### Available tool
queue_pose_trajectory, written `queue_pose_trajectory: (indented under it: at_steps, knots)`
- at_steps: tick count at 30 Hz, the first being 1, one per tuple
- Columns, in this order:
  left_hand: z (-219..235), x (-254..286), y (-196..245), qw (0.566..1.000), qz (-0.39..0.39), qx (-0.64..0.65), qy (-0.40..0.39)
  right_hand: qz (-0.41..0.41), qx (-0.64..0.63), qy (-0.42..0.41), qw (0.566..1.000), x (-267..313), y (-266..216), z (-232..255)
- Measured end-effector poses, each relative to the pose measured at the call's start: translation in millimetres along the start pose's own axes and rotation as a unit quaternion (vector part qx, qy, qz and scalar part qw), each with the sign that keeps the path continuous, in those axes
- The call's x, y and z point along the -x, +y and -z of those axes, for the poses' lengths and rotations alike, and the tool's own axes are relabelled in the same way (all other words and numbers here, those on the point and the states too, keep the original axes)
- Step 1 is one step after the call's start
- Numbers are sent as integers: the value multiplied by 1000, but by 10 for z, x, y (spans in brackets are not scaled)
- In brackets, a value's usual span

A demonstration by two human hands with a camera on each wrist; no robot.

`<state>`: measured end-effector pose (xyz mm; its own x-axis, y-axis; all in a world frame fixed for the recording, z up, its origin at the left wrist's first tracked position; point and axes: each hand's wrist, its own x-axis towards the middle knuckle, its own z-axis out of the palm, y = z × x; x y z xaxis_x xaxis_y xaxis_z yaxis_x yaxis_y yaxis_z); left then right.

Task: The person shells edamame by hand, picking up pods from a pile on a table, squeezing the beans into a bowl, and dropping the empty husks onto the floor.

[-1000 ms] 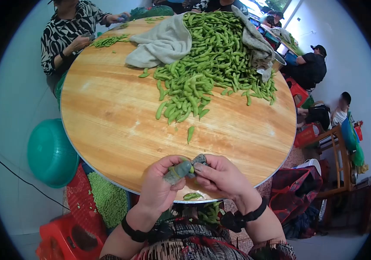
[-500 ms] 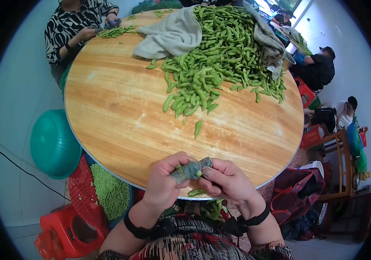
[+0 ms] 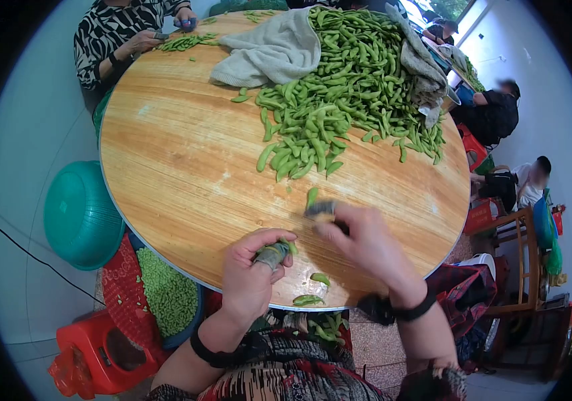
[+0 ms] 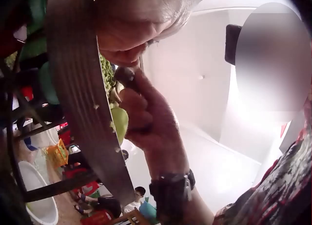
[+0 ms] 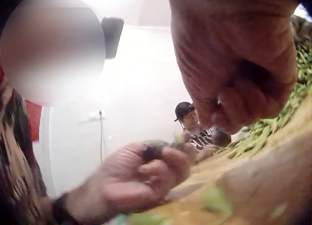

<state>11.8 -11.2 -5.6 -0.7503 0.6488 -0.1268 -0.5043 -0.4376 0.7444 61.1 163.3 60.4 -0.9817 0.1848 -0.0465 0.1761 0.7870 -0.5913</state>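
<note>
My left hand (image 3: 249, 271) is near the table's front edge, thumb and fingers curled round a green soybean pod (image 3: 291, 246) whose end shows at the fingertips. A grey-green wrap (image 3: 272, 256) covers one of its digits. Farther forward, my right hand (image 3: 369, 244) is blurred, with a gap between thumb and forefinger. Its dark-wrapped fingertip is right at a single soybean pod (image 3: 312, 196) on the tabletop. Two more pods lie near the edge, an upper pod (image 3: 320, 278) and a lower pod (image 3: 308, 300). In the right wrist view, the left hand (image 5: 146, 174) appears below the right.
A large heap of soybean pods (image 3: 359, 73) covers the back of the round wooden table (image 3: 172, 174), beside a grey cloth (image 3: 272, 53). Shelled beans (image 3: 169, 291) fill a basin at lower left, near a red stool (image 3: 102, 354) and green basin (image 3: 75, 217). Other people sit around.
My right hand has parted from the left and moved forward to the lone pod. Another pod now lies near the table edge. The left hand stays near its place, still gripping.
</note>
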Motion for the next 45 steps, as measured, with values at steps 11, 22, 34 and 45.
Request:
queue_pose_trajectory:
  at_steps: [11,22,34,45]
  knots:
    - [-93,27,189,998,55,-23,-5,-42,-237,-105,965,-151,187,-71]
    - [19,59,48,995,20,100,-11,-72,-468,-159,866,454,-152,-216]
    - [-16,88,77,993,92,76,-17,-104,-543,-139,822,511,-114,-339]
    - [-145,135,-1,997,2,-69,29,-89,-503,-118,851,583,-112,-310]
